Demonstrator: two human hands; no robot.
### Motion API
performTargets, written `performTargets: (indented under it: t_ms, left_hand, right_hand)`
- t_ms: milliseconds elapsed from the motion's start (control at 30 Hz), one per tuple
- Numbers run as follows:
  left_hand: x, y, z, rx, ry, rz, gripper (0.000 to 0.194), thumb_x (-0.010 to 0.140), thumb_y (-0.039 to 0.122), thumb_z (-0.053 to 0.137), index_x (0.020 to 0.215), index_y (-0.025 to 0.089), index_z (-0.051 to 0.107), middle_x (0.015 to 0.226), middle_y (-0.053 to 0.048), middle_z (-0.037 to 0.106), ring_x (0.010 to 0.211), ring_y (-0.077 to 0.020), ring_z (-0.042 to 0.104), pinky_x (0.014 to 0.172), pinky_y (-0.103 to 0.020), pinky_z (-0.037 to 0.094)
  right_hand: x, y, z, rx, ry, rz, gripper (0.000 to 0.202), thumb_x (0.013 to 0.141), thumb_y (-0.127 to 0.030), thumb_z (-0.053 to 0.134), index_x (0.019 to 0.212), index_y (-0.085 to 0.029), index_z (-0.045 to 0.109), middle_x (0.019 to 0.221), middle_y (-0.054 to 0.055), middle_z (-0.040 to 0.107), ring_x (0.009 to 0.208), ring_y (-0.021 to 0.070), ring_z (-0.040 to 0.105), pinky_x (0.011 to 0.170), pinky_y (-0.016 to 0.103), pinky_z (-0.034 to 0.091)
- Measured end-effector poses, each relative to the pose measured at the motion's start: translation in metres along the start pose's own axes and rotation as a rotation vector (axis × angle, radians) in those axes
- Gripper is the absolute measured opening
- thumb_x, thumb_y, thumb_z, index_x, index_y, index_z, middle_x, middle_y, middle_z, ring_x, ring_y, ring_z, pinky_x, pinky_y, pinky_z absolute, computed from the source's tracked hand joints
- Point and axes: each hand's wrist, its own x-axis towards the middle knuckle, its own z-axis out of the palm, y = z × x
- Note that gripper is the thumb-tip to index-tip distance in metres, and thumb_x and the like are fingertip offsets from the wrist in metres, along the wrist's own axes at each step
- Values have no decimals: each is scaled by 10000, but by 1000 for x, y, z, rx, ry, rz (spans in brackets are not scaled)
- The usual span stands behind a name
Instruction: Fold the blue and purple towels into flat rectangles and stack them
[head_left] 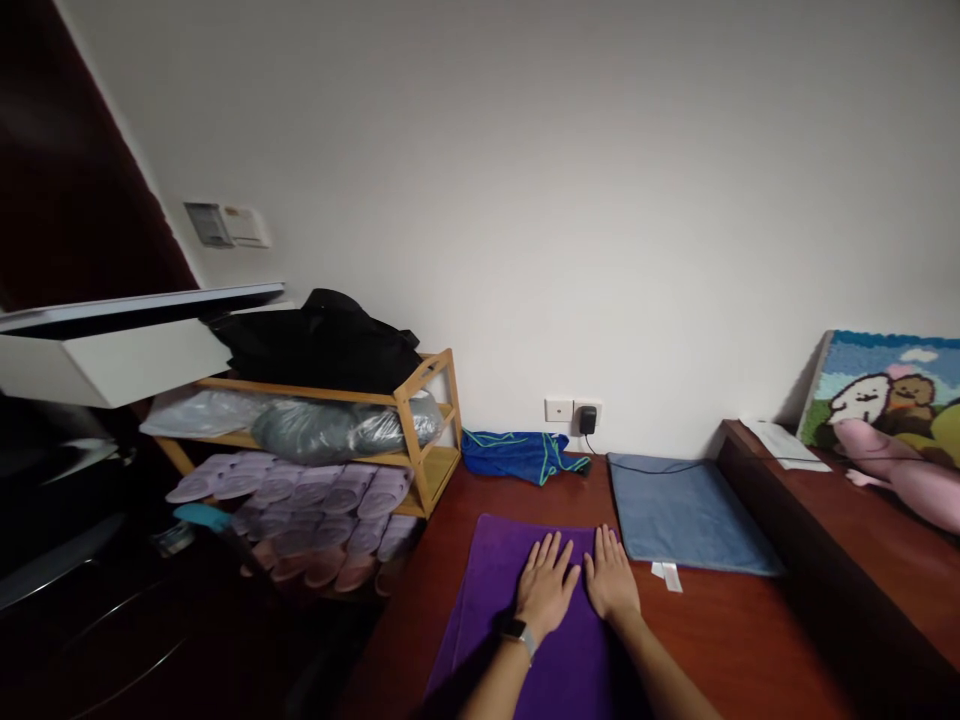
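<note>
A purple cloth [495, 600] is spread on the reddish-brown wooden surface. My left hand [546, 588] lies flat on it, palm down with fingers spread, and a watch is on that wrist. Close beside it on the right, my right hand [611, 578] rests palm down along the cloth's right side, its fingers stretched out. Neither hand holds anything. A blue-grey folded cloth [686, 510] with white tags lies to the right of the purple one. Near the wall is a crumpled blue cloth [517, 455] with green edging.
At the left, a wooden rack [420, 450] holds a black bag [322, 340], plastic-wrapped items and several slippers [315, 485]. A black plug [588, 420] sits in the wall socket, its cable running right. A raised ledge bears a pink plush toy [900, 475] and a picture [892, 385].
</note>
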Motion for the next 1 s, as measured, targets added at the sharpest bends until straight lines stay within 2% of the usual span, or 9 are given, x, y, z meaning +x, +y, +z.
performTargets:
  t_ms: [67, 200, 300, 467, 600, 700, 767, 833, 1000]
  left_hand:
    - [-4, -18, -5, 22, -10, -54, 632, 1048, 589, 199, 1573, 286, 378, 1652, -68, 364, 1534, -244, 301, 1259, -484, 232]
    - [-12, -73, -23, 102, -17, -197, 657, 1034, 596, 239, 1576, 252, 379, 1667, -82, 328, 1539, -262, 286, 1257, -488, 220]
    - [-14, -96, -32, 143, -20, -252, 645, 1032, 565, 272, 1572, 232, 386, 1668, -91, 322, 1542, -262, 281, 1255, -482, 221]
    - [-14, -94, -32, 150, 1, -250, 626, 1030, 538, 304, 1572, 236, 388, 1673, -95, 306, 1544, -261, 273, 1258, -482, 216]
    - [-14, -94, -33, 144, 11, -239, 616, 1029, 525, 321, 1568, 236, 397, 1667, -93, 320, 1540, -266, 284, 1259, -487, 214]
    - [-13, -96, -40, 145, -1, -248, 602, 1031, 492, 335, 1562, 217, 408, 1656, -105, 337, 1533, -271, 299, 1257, -491, 227]
    - [-13, -89, -43, 152, 3, -249, 594, 1039, 457, 319, 1557, 182, 415, 1654, -122, 334, 1536, -270, 292, 1259, -489, 228]
    - [-13, -70, -39, 153, 50, -217, 594, 1052, 430, 272, 1560, 151, 401, 1659, -130, 318, 1546, -261, 265, 1265, -486, 216]
    - [-25, 11, -6, 48, 60, 35, 580, 1071, 447, 186, 1596, 240, 322, 1664, -44, 339, 1544, -210, 271, 1263, -454, 251]
  right_hand:
    - [0, 0, 3, 10, 12, 4, 723, 1008, -425, 204, 1589, 4, 196, 1683, 159, 140, 1569, 256, 112, 1273, 394, 93]
    - [0, -1, 5, 3, 24, 23, 731, 1011, -439, 184, 1594, 2, 170, 1686, 161, 141, 1569, 256, 110, 1271, 396, 98]
    - [2, -4, 1, -47, 0, 35, 727, 1014, -441, 175, 1595, -3, 171, 1686, 161, 144, 1567, 260, 122, 1268, 394, 118]
    - [-4, -9, -9, -91, -54, 44, 716, 1017, -420, 204, 1587, 13, 202, 1676, 174, 168, 1560, 267, 155, 1265, 396, 140]
    - [-27, -10, -7, -34, 11, -19, 723, 1025, -459, 182, 1596, -16, 202, 1687, 136, 150, 1567, 239, 114, 1274, 374, 117]
    - [-42, -11, -5, 7, -7, -17, 726, 1023, -471, 190, 1598, -27, 204, 1687, 126, 156, 1567, 233, 117, 1277, 376, 116]
    - [-46, -13, -7, 12, -34, 3, 721, 1022, -458, 188, 1596, -20, 200, 1687, 129, 152, 1567, 236, 118, 1278, 377, 113]
    - [-47, -15, -11, 15, -52, 13, 712, 1022, -443, 181, 1596, -22, 193, 1689, 125, 144, 1568, 233, 109, 1279, 372, 104]
    - [-46, -17, -20, 13, -72, 4, 689, 1014, -386, 189, 1594, -14, 174, 1690, 130, 120, 1571, 231, 72, 1280, 380, 77]
